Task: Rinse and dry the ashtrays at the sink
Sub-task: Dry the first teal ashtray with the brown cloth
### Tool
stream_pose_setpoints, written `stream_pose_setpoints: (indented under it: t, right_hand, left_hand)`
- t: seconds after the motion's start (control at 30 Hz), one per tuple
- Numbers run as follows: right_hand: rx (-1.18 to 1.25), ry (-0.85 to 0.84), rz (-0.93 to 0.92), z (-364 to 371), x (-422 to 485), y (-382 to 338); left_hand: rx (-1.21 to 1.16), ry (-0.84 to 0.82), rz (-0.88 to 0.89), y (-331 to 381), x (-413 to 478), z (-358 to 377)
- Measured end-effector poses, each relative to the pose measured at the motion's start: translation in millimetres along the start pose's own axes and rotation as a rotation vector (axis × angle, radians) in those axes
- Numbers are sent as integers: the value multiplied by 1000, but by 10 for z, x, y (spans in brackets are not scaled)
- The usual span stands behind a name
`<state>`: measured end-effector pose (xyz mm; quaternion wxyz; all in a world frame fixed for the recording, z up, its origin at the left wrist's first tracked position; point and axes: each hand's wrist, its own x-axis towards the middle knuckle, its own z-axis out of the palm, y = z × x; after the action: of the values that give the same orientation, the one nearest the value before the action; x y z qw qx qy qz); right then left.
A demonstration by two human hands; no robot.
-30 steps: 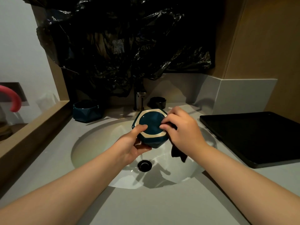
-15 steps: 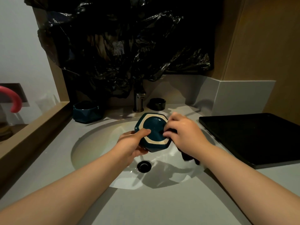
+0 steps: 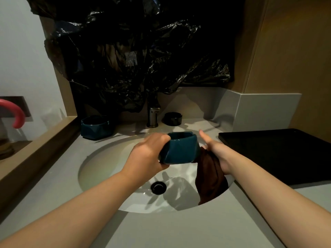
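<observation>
My left hand (image 3: 148, 154) grips a teal faceted ashtray (image 3: 180, 149) by its left side, holding it nearly level over the white sink basin (image 3: 107, 167). My right hand (image 3: 215, 149) presses a dark brown cloth (image 3: 209, 176) against the ashtray's right side, thumb raised. The cloth hangs down into the basin. A second teal ashtray (image 3: 95, 127) stands on the counter at the back left. A small black ashtray (image 3: 173, 119) sits to the right of the tap (image 3: 153, 116).
A black tray (image 3: 279, 154) lies on the counter at the right. The drain (image 3: 158, 187) is in the basin's middle. Black plastic sheeting (image 3: 136, 51) covers the wall behind the tap. A wooden ledge (image 3: 35, 154) runs along the left, with a pink hook (image 3: 18, 113) beyond it.
The ashtray has been turned from tilted with its inside facing me to nearly level. My right hand has come out of its inside and moved with the cloth to its right side.
</observation>
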<state>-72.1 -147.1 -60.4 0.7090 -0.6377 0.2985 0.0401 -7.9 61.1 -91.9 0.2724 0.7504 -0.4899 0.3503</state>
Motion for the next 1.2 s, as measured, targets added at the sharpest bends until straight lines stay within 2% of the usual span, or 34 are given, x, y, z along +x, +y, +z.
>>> stream_pose_setpoints:
  t: [0.07,0.2,0.3,0.4,0.47,0.53,0.6,0.67,0.73,0.8,0.87,0.97,1.2]
  right_hand:
    - [76,-113,-19,27,-24,-1]
    - [21,-250,-41,50,-149,16]
    - [-12,-308,-90,-7,-253,-33]
    - [-95,-308,-141,-27,-295,-51]
    - [-63,-303,-159,8,-277,-29]
    - [-18,-286,-180,31,-234,-7]
    - [-37,-271,-207,29,-212,-2]
    - [-89,-243,-210,9,-194,-3]
    - [-149,-225,-203,-12,-178,-3]
    - [-195,-219,-196,-24,-161,-3]
    - [-235,-222,-182,-18,-155,-6]
    - [-282,-265,-161,10,-152,4]
    - [-357,-353,-150,-8,-180,22]
  left_hand:
    - [3,20,142,-22,9,23]
    - [63,49,329,-52,37,7]
    - [64,47,336,-69,56,-16]
    - [47,33,303,-78,60,-30]
    - [44,27,284,-76,58,-11]
    - [-36,-21,119,-61,51,11]
    - [-207,-113,-213,-56,42,10]
    - [-510,-194,-601,-64,36,-12]
    - [-862,-132,-948,-129,47,8]
    - [-1161,-164,-1238,-148,88,-7]
    - [-1326,-342,-1310,-162,76,1]
    - [-1350,-553,-1242,-138,61,-39]
    - [-1477,-599,-1282,-75,25,-100]
